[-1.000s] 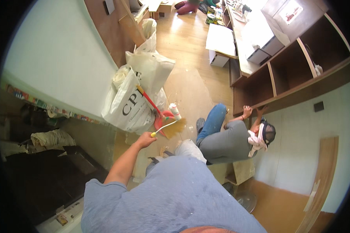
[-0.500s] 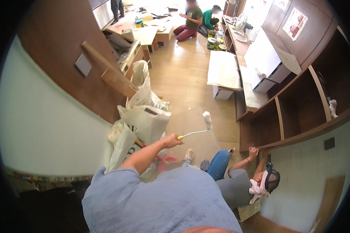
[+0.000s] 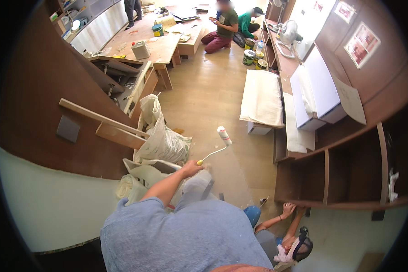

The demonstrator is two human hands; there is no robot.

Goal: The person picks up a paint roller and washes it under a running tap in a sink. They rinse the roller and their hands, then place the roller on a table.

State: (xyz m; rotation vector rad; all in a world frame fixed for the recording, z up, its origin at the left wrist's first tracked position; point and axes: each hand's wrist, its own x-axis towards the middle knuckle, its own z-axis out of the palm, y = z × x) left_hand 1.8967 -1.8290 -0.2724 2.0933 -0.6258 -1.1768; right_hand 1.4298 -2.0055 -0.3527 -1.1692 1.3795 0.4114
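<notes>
In front of my body, my left hand [image 3: 191, 168] is closed around the yellow handle of a paint roller. The paint roller [image 3: 224, 136] has a thin white wire frame and a white sleeve with pink stripes. It is held up in the air, its sleeve pointing away from me over the wood floor. Just below that forearm stand pale bags, one with a rolled sheet [image 3: 130, 188] poking out. My right hand does not show. A crouching co-worker [image 3: 299, 245] at my lower right has both hands up at the lower edge of a brown shelf unit [image 3: 303, 181].
A stuffed white sack [image 3: 161, 136] and leaning wooden strips [image 3: 104, 119] stand on the left. Farther off are a low wooden platform [image 3: 156, 47], paint cans [image 3: 249, 57] and kneeling people [image 3: 223, 27]. On the right lie pale sheets [image 3: 260, 97] and white drawer boxes [image 3: 319, 90].
My view has shifted forward along the room. The roller, still in my left hand, sits slightly farther left. My leg has swung forward near the bags, and the co-worker now appears lower in view.
</notes>
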